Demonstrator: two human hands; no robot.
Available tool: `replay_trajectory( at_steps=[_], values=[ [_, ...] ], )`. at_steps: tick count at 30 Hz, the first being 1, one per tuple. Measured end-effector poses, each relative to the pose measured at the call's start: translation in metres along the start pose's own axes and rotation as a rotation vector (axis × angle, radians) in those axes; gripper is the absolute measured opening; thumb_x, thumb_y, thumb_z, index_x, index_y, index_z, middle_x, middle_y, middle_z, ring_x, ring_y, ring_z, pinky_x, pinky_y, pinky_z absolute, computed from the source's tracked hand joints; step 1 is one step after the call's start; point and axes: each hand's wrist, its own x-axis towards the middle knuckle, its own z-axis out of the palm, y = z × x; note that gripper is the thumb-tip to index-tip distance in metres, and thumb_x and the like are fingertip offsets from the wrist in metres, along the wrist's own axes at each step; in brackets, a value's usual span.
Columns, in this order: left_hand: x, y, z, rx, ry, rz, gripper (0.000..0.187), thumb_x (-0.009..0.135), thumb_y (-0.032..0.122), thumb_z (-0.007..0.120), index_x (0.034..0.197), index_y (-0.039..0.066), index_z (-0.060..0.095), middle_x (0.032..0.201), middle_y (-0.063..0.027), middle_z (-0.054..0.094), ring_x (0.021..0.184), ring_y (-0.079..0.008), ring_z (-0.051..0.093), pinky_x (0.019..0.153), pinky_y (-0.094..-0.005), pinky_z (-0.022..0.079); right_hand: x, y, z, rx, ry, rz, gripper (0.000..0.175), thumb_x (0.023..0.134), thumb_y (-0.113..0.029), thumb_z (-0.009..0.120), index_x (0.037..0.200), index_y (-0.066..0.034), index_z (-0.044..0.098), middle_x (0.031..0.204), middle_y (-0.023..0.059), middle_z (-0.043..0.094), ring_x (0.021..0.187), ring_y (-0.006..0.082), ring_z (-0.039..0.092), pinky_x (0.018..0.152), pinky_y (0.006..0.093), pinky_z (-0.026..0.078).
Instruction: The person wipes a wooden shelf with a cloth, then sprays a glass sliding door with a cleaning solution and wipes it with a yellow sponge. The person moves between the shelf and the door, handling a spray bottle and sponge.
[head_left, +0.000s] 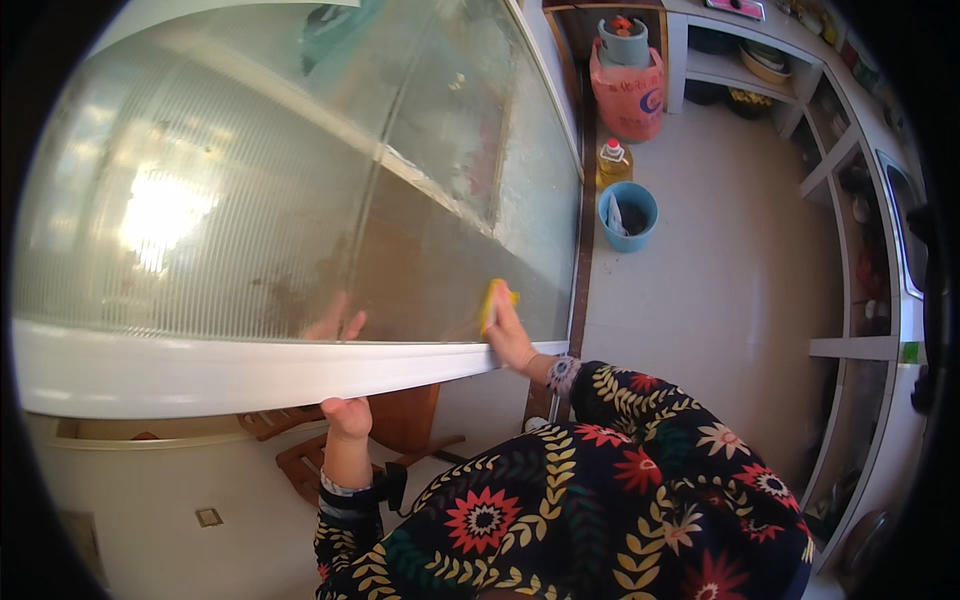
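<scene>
My right hand (508, 330) presses a yellow sponge (491, 301) against the glass panel (435, 277) of a white-framed door, low near its right end. My left hand (349, 418) is at the outer edge of the white door frame (225, 375), its thumb side showing below it. The frame hides the rest of that hand. Just above the frame, finger shapes show in the glass; whether they are the same hand's fingers behind it or a reflection, I cannot tell. The glass is ribbed on the left, with a bright glare and cloudy patches.
Right of the door, a blue bucket (628, 244) stands on the tiled floor (690, 300) by a bottle of yellow oil (615, 169) and a gas cylinder (624, 45) in a pink bag. Counter shelves (739, 82) line the far right. Wooden chairs (405, 412) stand behind the door.
</scene>
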Motion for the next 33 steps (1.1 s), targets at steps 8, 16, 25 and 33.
replay_trajectory(
  at_steps=[8,16,25,33],
  values=[
    [-0.004,-0.003,0.005,-0.017,0.137,-0.004,0.101,0.090,0.079,0.037,0.156,0.005,0.013,0.158,-0.0278,0.023,0.145,-0.0483,0.024,0.111,-0.0600,0.036,-0.001,-0.027,0.024,0.035,0.009,-0.067,0.071,0.098,-0.015,0.047,0.159,-0.0069,0.011,0.165,0.0217,0.001,0.153,0.0372,-0.005,0.123,0.0426,0.004],
    [-0.064,-0.067,0.046,0.187,-0.012,-0.174,0.112,0.086,0.073,0.054,0.158,0.004,0.003,0.158,-0.0252,0.024,0.146,-0.0386,0.029,0.114,-0.0512,0.033,0.000,0.031,0.008,0.317,0.261,0.662,0.065,0.102,-0.023,0.040,0.159,-0.0065,0.013,0.166,0.0190,0.004,0.153,0.0369,0.000,0.123,0.0402,0.006],
    [-0.150,-0.141,0.073,0.128,-0.337,-0.280,0.107,0.088,0.038,0.069,0.156,-0.004,-0.002,0.159,-0.0264,0.021,0.148,-0.0373,0.021,0.119,-0.0487,0.018,-0.037,0.128,0.033,0.129,0.245,0.176,0.066,0.103,-0.030,0.038,0.158,-0.0042,0.013,0.166,0.0198,0.004,0.153,0.0364,0.000,0.123,0.0406,0.003],
    [-0.232,-0.157,0.083,0.369,-0.068,-0.455,0.078,0.096,0.024,0.056,0.155,0.001,0.010,0.154,-0.0212,0.029,0.135,-0.0318,0.040,0.113,-0.0463,0.032,-0.009,0.175,0.021,0.086,0.395,0.267,0.061,0.103,-0.032,0.037,0.151,0.0045,0.027,0.160,0.0256,0.021,0.150,0.0423,0.014,0.123,0.0450,0.013]
  ],
)
